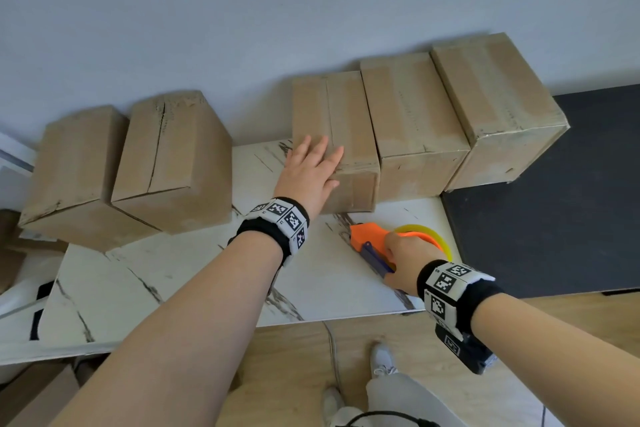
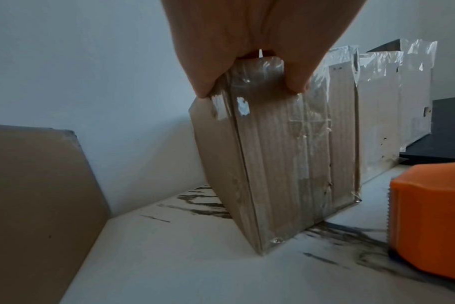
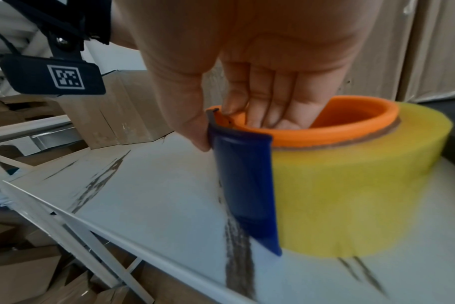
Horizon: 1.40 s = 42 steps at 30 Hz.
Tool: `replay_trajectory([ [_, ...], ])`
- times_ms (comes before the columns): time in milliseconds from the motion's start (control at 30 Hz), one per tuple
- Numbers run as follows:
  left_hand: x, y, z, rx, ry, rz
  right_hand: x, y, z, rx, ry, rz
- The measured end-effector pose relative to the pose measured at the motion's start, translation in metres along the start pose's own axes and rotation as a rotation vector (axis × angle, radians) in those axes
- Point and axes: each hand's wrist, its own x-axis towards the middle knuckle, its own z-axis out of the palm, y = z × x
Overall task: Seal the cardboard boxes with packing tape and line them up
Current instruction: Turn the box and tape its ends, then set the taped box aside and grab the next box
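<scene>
In the head view, the left hand (image 1: pixel 309 173) is lying with its fingers straight and slightly spread on the top near corner of a taped box (image 1: pixel 337 139), which is standing on the marble-patterned table (image 1: pixel 194 274) against the wall, touching the next of two more sealed boxes (image 1: pixel 415 118) lined up to its right. Two further boxes (image 1: pixel 166 156) are sitting well apart to the left, one showing an open seam along its top, so by my judgement three boxes are sealed and aligned while these two are waiting for tape. The right hand (image 1: pixel 405 258) is holding the orange tape dispenser (image 1: pixel 372 237) on the table just in front of the taped box. In the left wrist view, the fingertips (image 2: pixel 203 90) are pressing down over the box's upper edge, where glossy clear tape (image 2: pixel 240 107) is running down the front face; the box seems to be tilted slightly, though the wide lens may be exaggerating this. In the right wrist view, the fingers (image 3: pixel 270 107) are sitting together inside the orange core of the yellow tape roll (image 3: pixel 351 185) while the thumb is pressing against the blue blade guard (image 3: pixel 244 185), so the hand is clamping the dispenser, which is resting on the table, blurred at its edges.
</scene>
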Motion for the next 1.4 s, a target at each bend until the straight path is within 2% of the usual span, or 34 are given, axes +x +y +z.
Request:
replay_trajectory([
  [133, -0.002, 0.002, -0.001, 0.045, 0.006, -0.031, 0.001, 0.001, 0.001, -0.003, 0.000, -0.009],
  [300, 0.000, 0.015, -0.005, 0.042, -0.006, -0.148, 0.001, -0.005, 0.000, -0.054, -0.015, -0.032],
  [667, 0.004, 0.021, -0.007, 0.040, -0.061, -0.203, 0.005, -0.005, 0.001, -0.045, -0.010, -0.075],
  [833, -0.017, 0.017, -0.011, -0.046, 0.038, -0.226, 0.009, -0.014, -0.002, -0.053, 0.008, -0.091],
  [1067, -0.065, -0.045, -0.019, -0.074, 0.090, -0.438, 0.020, -0.041, -0.001, -0.121, 0.057, -0.076],
  [1233, -0.104, -0.114, -0.033, -0.009, 0.072, -0.570, 0.035, -0.078, 0.006, -0.123, 0.136, -0.032],
  [1333, -0.126, -0.159, -0.037, 0.048, 0.013, -0.597, 0.035, -0.106, 0.007, -0.125, 0.121, 0.046],
  [1400, -0.137, -0.182, -0.037, 0.076, -0.036, -0.566, 0.034, -0.122, 0.007, -0.101, 0.086, 0.100],
])
